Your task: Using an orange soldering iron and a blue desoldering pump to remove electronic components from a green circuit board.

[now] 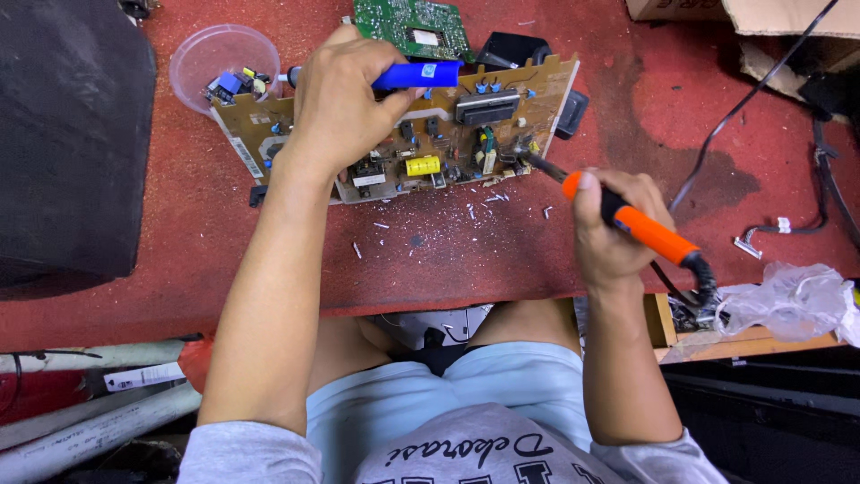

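A tan circuit board point(502, 134) with a yellow capacitor and black parts lies on the red table top point(448, 251). My left hand point(345, 99) rests over the board's left half and grips a blue cylindrical tool point(421, 73), likely a desoldering pump, lying sideways. My right hand point(609, 229) holds an orange-handled soldering iron point(649, 231). Its dark tip touches the board's lower right corner. A black cord runs from the iron's handle toward the table's front edge.
A clear plastic bowl point(202, 54) with small parts sits at the back left. A green circuit board point(412, 25) lies behind the tan one. Black cables point(743, 103) and cardboard point(788, 18) are at the right, crumpled clear plastic point(788, 300) at the front right, white pipes point(90, 421) below left.
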